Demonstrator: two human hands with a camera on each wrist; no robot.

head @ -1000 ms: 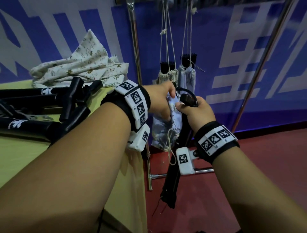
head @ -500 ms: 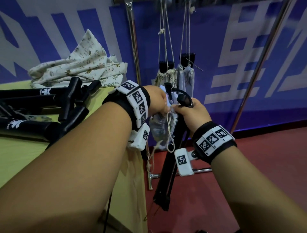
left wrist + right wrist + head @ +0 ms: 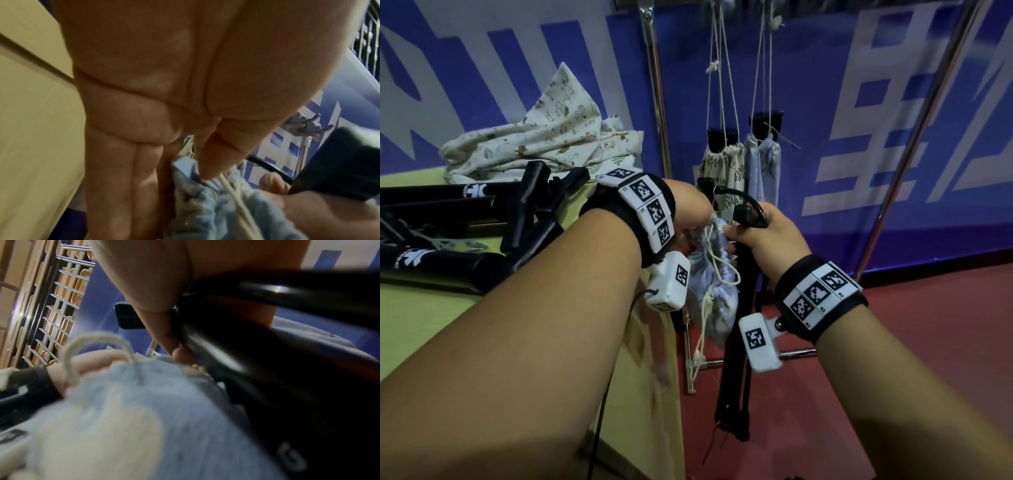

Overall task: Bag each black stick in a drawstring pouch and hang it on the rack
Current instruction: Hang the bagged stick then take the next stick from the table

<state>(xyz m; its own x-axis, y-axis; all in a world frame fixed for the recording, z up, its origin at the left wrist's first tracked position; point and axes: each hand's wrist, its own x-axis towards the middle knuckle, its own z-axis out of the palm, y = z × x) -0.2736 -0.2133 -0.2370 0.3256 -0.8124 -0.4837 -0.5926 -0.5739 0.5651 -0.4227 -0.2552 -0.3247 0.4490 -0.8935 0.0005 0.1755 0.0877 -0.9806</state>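
My right hand (image 3: 763, 236) grips a black stick (image 3: 738, 342) near its top, just under its strap loop (image 3: 751, 205). The stick hangs down toward the red floor. My left hand (image 3: 693, 216) pinches the bunched mouth of a pale blue drawstring pouch (image 3: 714, 291), which sits right against the stick. Cream cord (image 3: 709, 308) dangles from the pouch. In the left wrist view my thumb presses the blue pouch (image 3: 207, 203) against my fingers. The right wrist view shows the stick (image 3: 267, 378) beside the pouch (image 3: 144, 418). Two bagged sticks (image 3: 722, 164) (image 3: 763, 161) hang from the rack.
To my left, a yellow-green table (image 3: 431, 325) holds several black sticks (image 3: 465, 205) and a heap of floral pouches (image 3: 544, 137). One rack pole (image 3: 654, 85) stands at the table's corner, another (image 3: 914, 137) slants at the right. A blue and white banner is behind.
The pouch hung long beside the stick a second ago; my left hand has since gathered it into a bunch. Both hands have dropped slightly, and the right still holds the stick.
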